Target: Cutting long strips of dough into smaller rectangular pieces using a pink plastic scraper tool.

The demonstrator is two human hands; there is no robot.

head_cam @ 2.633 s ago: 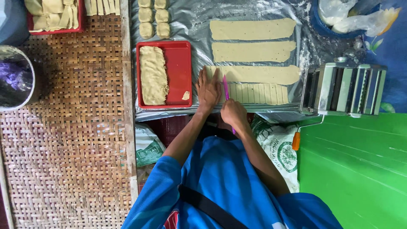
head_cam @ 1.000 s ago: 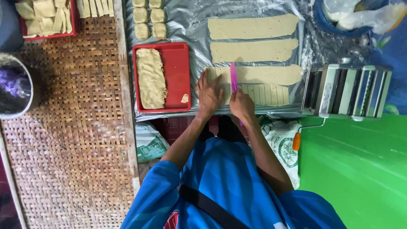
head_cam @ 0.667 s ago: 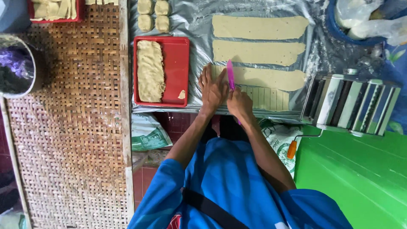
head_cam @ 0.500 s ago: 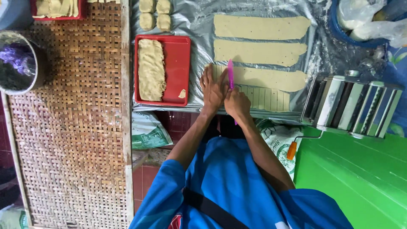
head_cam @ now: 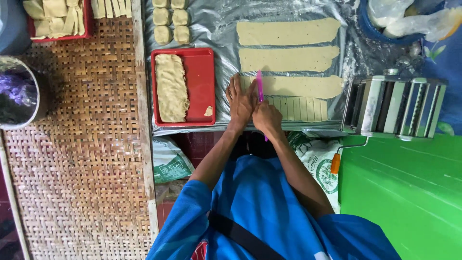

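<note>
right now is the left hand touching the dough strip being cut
Touching. The head view shows the left hand pressed flat on the end of the dough strip, fingers covering it, beside the pink knife held by the right hand.

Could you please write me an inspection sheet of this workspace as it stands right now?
Surface: silver plastic sheet, floury, beside a woven mat.
Job's things: dough strips lying flat; nearest one scored into pieces.
Clutter: red tray holding a dough slab; dough rounds; pasta roller.
Grippers: left hand flat on dough; right hand gripping pink cutter.
Cables: nothing seen.
Surroundings: green board, printed sacks, dark bucket.
</note>
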